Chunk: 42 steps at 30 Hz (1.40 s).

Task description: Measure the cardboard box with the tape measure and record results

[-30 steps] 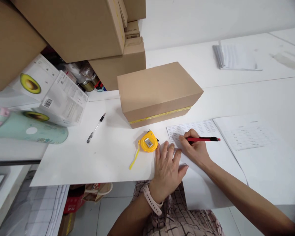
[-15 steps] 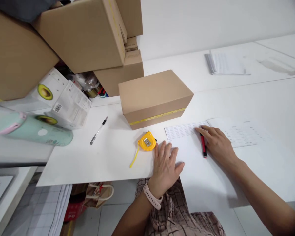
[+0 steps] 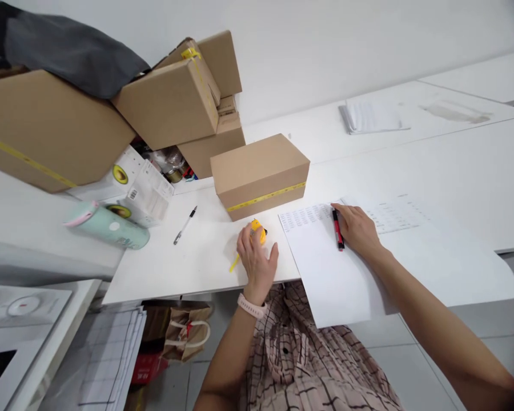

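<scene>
My left hand [image 3: 256,257] reaches over a yellow tape measure [image 3: 260,233] on the white tabletop. Its fingers bend across the case, and the thumb stands apart on the right. A short yellow strip of tape [image 3: 234,263] sticks out on the near side. On the right, my right hand [image 3: 357,227] rests on printed white sheets [image 3: 302,251], its fingers bent around a slim red-and-black marker [image 3: 337,229]. Part of the marker shows beside the hand; the fingertips cover its upper end. Behind the tape measure stands a closed cardboard box [image 3: 261,177] with a yellow tape band.
A black-and-clear pen [image 3: 185,225] and a mint-green bottle [image 3: 120,229] lie at the left. Cartons [image 3: 167,103] are piled behind them, with white avocado-print boxes [image 3: 149,194] below. A paper stack [image 3: 372,117] lies at the back. The large sheet overhangs the front table edge.
My left hand has moved from beside the tape measure to over it, covering part of its case. My right hand stays on the paper with the marker. The view has shifted.
</scene>
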Tool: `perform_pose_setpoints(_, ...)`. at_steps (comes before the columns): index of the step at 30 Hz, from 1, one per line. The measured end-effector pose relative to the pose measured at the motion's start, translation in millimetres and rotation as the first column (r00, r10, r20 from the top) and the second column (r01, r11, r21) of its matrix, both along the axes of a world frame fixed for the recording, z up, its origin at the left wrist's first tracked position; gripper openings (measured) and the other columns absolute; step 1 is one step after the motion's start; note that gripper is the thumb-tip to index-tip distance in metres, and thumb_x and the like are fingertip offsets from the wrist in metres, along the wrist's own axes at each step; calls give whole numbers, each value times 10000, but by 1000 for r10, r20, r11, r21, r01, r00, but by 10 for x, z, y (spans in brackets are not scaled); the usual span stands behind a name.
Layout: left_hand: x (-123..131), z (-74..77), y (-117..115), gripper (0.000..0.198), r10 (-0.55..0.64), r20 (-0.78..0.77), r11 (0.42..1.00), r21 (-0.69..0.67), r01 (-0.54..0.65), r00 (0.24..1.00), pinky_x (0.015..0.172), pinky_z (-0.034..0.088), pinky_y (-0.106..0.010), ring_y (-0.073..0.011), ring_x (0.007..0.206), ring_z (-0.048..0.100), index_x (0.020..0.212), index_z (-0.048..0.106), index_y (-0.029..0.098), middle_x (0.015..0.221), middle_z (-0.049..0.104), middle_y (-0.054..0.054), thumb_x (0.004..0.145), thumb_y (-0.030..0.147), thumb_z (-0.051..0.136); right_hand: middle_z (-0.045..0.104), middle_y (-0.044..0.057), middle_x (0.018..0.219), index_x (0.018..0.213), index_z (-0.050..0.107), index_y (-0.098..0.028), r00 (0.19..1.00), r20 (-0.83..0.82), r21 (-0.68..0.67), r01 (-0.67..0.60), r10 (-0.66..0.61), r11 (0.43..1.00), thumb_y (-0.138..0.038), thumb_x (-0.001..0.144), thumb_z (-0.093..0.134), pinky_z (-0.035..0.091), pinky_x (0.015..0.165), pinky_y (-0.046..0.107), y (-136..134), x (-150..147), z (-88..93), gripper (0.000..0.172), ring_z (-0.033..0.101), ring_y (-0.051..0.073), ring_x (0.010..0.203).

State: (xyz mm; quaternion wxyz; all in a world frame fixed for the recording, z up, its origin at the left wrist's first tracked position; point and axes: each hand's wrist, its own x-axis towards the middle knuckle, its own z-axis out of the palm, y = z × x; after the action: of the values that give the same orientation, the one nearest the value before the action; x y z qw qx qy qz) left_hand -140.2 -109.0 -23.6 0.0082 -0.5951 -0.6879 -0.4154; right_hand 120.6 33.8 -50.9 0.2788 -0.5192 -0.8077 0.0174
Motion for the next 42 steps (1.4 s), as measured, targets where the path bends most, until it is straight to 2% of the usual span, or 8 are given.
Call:
perform_pose_setpoints(9,-387,159,240,670,-19,203,953,-291,79,979,1120,339,-596,-397,1294,505,1311,551,168,1273,629,-185,700,181,825,745,131,1159,1312,625,-165,994,-105,-24,34,-36,999,-176,963,342,519,820,449,45,8,-30,449,645,319,1043)
perform_pose_setpoints(19,228,327,-542,710,-406,639,721,-215,658,653,756,538,-321,-194,846,671,1345,447,227,1093,702,-80,762,406,811,733,141,1059,1054,719,-201,931,-355,-35,-106,87,994,-324,978,447,482,881,442,-494,-211,467,307,637,298,985)
perform_pose_setpoints(20,258,335,-580,713,-405,678,707,-193,680,613,748,527,-321,-189,829,657,1341,428,233,1078,694,-76,767,423,806,732,122,1046,1064,718,-208,898,-422,-201,-225,123,953,-382,986,459,495,833,416,-645,-248,576,322,646,271,916)
perform_pose_setpoints(24,257,401,-618,691,-378,757,669,-175,723,533,739,480,-326,-186,812,620,1323,399,252,1042,663,-64,792,471,783,718,86,1034,1108,721,-204,721,-641,-622,-689,262,373,-580,986,462,494,839,381,-1124,-314,902,472,635,240,936)
perform_pose_setpoints(30,108,543,-572,721,-276,818,633,-241,736,505,719,461,-303,-167,792,590,1322,409,252,1037,623,-45,754,448,806,663,67,905,1049,699,-192,674,-738,-654,-726,35,210,-688,877,592,480,807,377,-1151,-274,900,536,588,198,833)
perform_pose_setpoints(34,-286,861,-424,703,-203,821,746,-222,627,533,685,475,-268,-172,798,620,1298,435,246,1016,645,-45,713,359,808,536,-5,678,820,671,-228,690,-719,-669,-654,-83,353,-644,814,711,413,613,323,-701,-184,1101,418,436,129,609)
perform_pose_setpoints(38,-1098,1375,-71,634,-131,717,940,-129,315,685,624,467,-249,-163,702,622,1248,532,219,908,692,-34,702,427,778,438,-35,578,672,550,-189,439,-867,-440,-451,-237,776,-333,890,735,296,530,272,156,-86,1590,320,365,68,543)
perform_pose_setpoints(42,-1864,1668,353,532,-56,760,990,-43,136,648,562,448,-225,-156,696,645,1092,630,184,926,719,-41,695,520,740,437,-51,605,698,483,-184,284,-923,-364,-423,-260,830,-145,960,613,280,509,213,933,-281,1822,295,378,27,538)
